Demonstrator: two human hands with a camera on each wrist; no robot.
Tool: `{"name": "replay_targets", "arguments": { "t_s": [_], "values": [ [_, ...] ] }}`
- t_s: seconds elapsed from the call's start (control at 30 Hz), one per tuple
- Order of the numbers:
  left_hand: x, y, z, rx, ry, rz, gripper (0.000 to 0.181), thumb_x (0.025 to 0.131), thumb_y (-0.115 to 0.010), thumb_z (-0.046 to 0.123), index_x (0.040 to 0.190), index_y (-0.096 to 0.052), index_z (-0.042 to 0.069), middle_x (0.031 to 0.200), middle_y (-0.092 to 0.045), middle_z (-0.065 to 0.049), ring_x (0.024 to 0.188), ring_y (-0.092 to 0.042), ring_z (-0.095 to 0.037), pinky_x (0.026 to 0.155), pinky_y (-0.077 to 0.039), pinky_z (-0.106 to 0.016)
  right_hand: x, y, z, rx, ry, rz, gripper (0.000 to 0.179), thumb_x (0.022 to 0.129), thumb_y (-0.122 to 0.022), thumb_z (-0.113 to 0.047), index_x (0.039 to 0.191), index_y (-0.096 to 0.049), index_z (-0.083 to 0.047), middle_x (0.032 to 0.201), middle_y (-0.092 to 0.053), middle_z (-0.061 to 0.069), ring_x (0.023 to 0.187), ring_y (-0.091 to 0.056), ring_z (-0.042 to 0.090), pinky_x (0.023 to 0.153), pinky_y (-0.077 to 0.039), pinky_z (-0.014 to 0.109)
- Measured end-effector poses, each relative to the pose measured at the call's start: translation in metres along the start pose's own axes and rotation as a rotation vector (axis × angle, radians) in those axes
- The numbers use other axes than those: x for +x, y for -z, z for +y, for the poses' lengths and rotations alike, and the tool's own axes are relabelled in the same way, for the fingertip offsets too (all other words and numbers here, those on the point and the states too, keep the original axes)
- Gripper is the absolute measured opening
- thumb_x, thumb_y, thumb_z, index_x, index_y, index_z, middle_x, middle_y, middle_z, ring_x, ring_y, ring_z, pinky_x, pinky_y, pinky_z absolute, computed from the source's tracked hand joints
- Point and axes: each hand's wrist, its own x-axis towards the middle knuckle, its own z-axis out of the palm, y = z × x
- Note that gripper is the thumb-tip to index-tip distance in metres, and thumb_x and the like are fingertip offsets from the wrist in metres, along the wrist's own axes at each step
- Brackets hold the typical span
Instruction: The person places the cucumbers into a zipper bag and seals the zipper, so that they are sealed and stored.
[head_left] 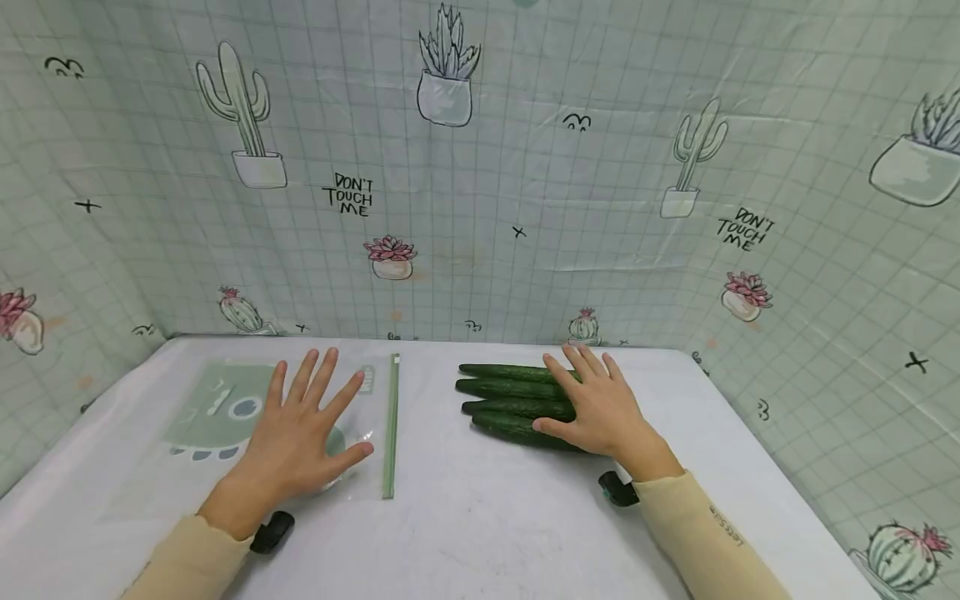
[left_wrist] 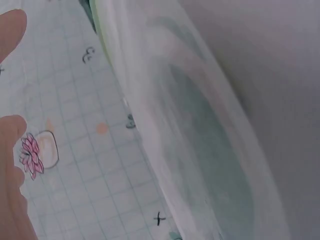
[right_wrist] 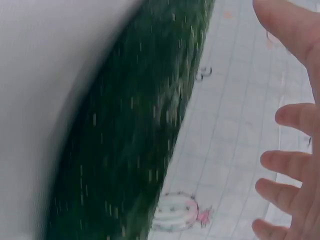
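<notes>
Several dark green cucumbers [head_left: 517, 408] lie side by side on the right half of the white table. Over their right ends is my right hand [head_left: 596, 408], fingers spread and nothing held; it hides part of them. On the left lies a flat clear zip bag [head_left: 217, 417] with a green print and a green slider strip [head_left: 392, 425] along its right edge. Above the bag my left hand [head_left: 300, 442] is spread wide, thumb toward the strip. In the right wrist view a cucumber [right_wrist: 130, 120] fills the middle, with the fingers apart from it at the right.
The white table [head_left: 450, 533] runs up to a cloth backdrop [head_left: 510, 167] printed with cacti, which rises behind it and along both sides. A black wrist camera [head_left: 272, 532] is on the left wrist, another camera [head_left: 618, 489] on the right.
</notes>
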Motion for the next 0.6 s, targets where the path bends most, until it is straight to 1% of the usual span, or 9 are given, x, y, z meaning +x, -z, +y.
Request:
{"name": "replay_targets", "arguments": {
  "t_s": [0.1,0.17,0.23,0.3,0.4,0.5,0.6],
  "values": [
    [0.001,0.0,0.005,-0.025,-0.008,0.001,0.086,0.083,-0.053,0.067,0.151,-0.032,0.018,0.158,-0.009,-0.019,0.144,-0.003,-0.038,0.112,0.001,-0.058,0.003,0.0,-0.008,0.02,0.044,0.015,0.088,0.083,-0.049,-0.073,0.15,-0.034,-0.018,0.152,-0.03,0.016,0.139,-0.028,0.035,0.111,-0.022,0.055],
    [0.004,0.001,0.007,-0.044,-0.019,0.019,0.085,0.083,-0.057,0.064,0.15,-0.034,0.017,0.158,-0.01,-0.019,0.144,-0.006,-0.039,0.112,-0.003,-0.058,0.006,-0.001,-0.015,0.026,0.069,0.024,0.084,0.085,-0.052,-0.069,0.148,-0.038,-0.016,0.151,-0.033,0.016,0.137,-0.032,0.035,0.11,-0.026,0.054],
    [0.007,0.002,0.009,-0.058,-0.029,0.034,0.084,0.083,-0.06,0.061,0.149,-0.036,0.015,0.157,-0.011,-0.02,0.143,-0.009,-0.039,0.112,-0.008,-0.059,0.01,-0.002,-0.021,0.036,0.084,0.017,0.081,0.086,-0.052,-0.067,0.147,-0.04,-0.015,0.15,-0.034,0.016,0.136,-0.033,0.035,0.109,-0.028,0.053],
    [0.01,0.004,0.01,-0.075,-0.031,0.031,0.083,0.083,-0.062,0.058,0.148,-0.037,0.014,0.157,-0.013,-0.021,0.143,-0.011,-0.04,0.111,-0.012,-0.059,0.014,-0.004,-0.029,0.051,0.098,-0.002,0.079,0.087,-0.052,-0.066,0.147,-0.041,-0.015,0.15,-0.034,0.016,0.136,-0.034,0.035,0.108,-0.029,0.053],
    [0.014,0.006,0.012,-0.107,-0.02,-0.027,0.083,0.084,-0.062,0.057,0.149,-0.036,0.013,0.156,-0.013,-0.022,0.142,-0.014,-0.042,0.109,-0.016,-0.061,0.02,-0.007,-0.041,0.078,0.116,-0.033,0.077,0.088,-0.052,-0.063,0.147,-0.041,-0.015,0.15,-0.034,0.015,0.136,-0.034,0.034,0.108,-0.031,0.052],
    [0.018,0.005,0.015,-0.139,-0.015,-0.086,0.083,0.085,-0.062,0.056,0.15,-0.035,0.013,0.156,-0.014,-0.023,0.141,-0.016,-0.042,0.109,-0.019,-0.061,0.026,-0.01,-0.051,0.095,0.133,-0.054,0.076,0.088,-0.054,-0.062,0.147,-0.04,-0.016,0.15,-0.034,0.015,0.136,-0.034,0.033,0.107,-0.032,0.051],
    [0.022,0.001,0.017,-0.163,-0.02,-0.117,0.082,0.085,-0.063,0.054,0.15,-0.034,0.012,0.155,-0.015,-0.024,0.141,-0.017,-0.043,0.108,-0.021,-0.062,0.032,-0.012,-0.058,0.106,0.156,-0.063,0.076,0.088,-0.055,-0.061,0.147,-0.04,-0.016,0.15,-0.035,0.014,0.136,-0.035,0.033,0.107,-0.033,0.05]
  ]
}}
